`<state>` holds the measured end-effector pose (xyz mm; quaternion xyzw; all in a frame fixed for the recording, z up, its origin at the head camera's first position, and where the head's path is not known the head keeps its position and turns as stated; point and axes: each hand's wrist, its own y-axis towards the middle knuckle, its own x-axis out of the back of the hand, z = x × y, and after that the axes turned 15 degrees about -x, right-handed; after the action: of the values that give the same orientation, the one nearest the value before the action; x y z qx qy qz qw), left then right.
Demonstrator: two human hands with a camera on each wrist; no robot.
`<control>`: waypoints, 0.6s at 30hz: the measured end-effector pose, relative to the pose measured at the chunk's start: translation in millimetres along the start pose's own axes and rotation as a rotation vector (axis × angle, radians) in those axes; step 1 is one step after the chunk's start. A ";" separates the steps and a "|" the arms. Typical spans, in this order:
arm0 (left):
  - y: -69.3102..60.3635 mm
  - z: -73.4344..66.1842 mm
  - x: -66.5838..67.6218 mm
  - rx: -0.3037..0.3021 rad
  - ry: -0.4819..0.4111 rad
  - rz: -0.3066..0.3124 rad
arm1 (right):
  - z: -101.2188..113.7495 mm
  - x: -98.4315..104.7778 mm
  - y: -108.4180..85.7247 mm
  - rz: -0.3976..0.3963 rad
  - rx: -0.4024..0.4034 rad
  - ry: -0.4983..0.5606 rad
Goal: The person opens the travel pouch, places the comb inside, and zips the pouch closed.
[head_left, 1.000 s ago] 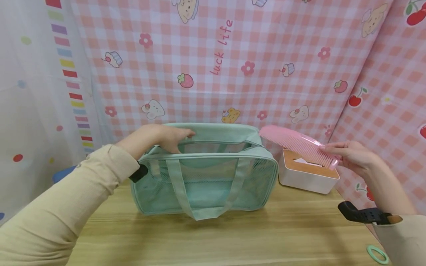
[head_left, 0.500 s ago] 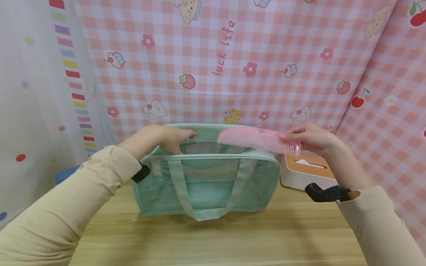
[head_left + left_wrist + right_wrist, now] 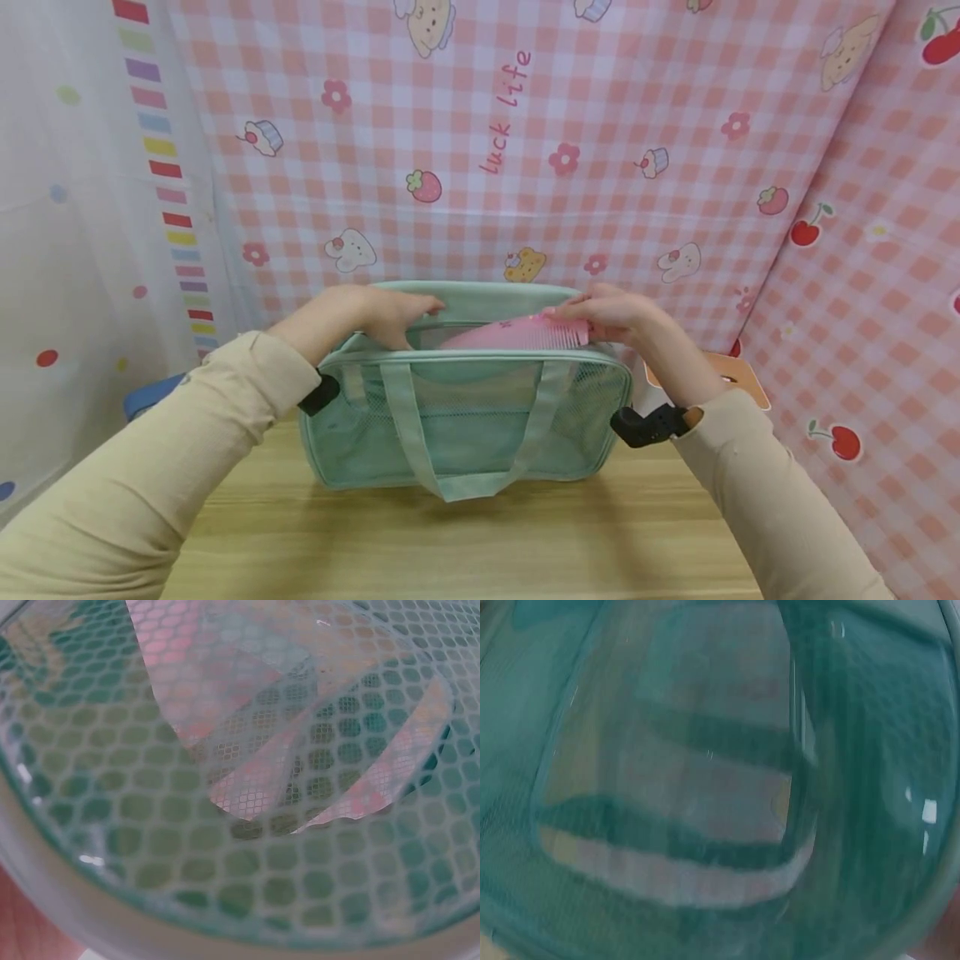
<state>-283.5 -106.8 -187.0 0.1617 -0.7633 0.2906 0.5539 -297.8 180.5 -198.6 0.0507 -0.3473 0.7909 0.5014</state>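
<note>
A mint-green bag (image 3: 472, 425) with clear and mesh panels stands upright on the table, its top unzipped. My left hand (image 3: 382, 312) is spread at the left of the opening, thumb down by the front rim and fingers against the back panel. At the right of the opening, my right hand (image 3: 611, 310) pinches one end of a pink comb (image 3: 517, 333). The comb tilts, with its far end down inside the bag behind the front rim. In the left wrist view, the bag's mesh (image 3: 165, 840) fills the picture. A blurred clear panel of the bag (image 3: 705, 765) fills the right wrist view.
A tissue box (image 3: 738, 375) with a wood-coloured top stands right of the bag, partly hidden by the right forearm. Something blue (image 3: 150, 396) shows behind the left forearm. The wooden table (image 3: 465, 550) extends in front; a pink checked cloth (image 3: 480, 208) hangs behind.
My right hand has carried the comb leftward from above the tissue box to the bag, and the comb's far end has gone down into the opening. The left hand has stayed at the bag.
</note>
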 end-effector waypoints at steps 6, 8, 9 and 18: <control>-0.1 0.2 -0.5 0.000 0.005 -0.002 | 11.5 -18.7 9.8 0.045 0.009 -0.023; 0.4 0.0 -0.7 0.005 0.005 0.000 | 12.1 -22.4 12.0 0.047 0.003 -0.013; 0.8 0.0 -0.9 0.006 0.005 0.000 | 11.8 -23.7 13.0 0.038 -0.001 -0.012; 1.0 0.6 -1.1 0.015 0.009 0.005 | 6.2 -25.0 15.1 -0.013 -0.025 -0.001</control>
<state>-284.2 -106.5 -188.5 0.1627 -0.7590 0.2982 0.5555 -299.7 154.0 -212.2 0.0470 -0.3568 0.7833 0.5070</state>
